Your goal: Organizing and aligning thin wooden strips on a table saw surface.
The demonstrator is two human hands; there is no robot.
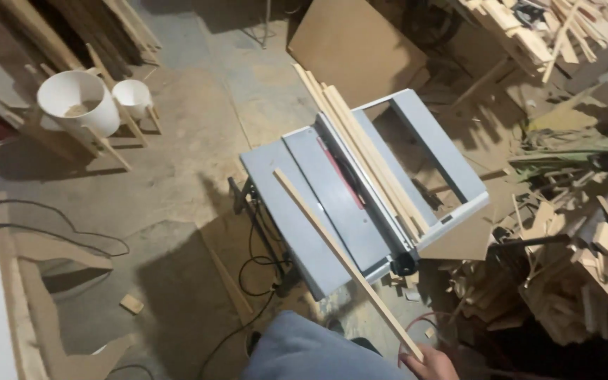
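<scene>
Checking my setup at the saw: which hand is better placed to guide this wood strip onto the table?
Probably the right hand: it already grips the near end of the long wood strip, whose far end lies over the grey table saw. The left hand is out of view.

you are standing over a dusty concrete floor that is lying bare in the middle, with sawdust spreading across it. a grey table saw is sitting at the centre, black cables trailing from under it. two white buckets are resting on wooden stands to the left, dark planks leaning behind them. a brown board is lying at the top, and offcut heaps are piling up along the right. dim light is casting soft shadows.
</scene>
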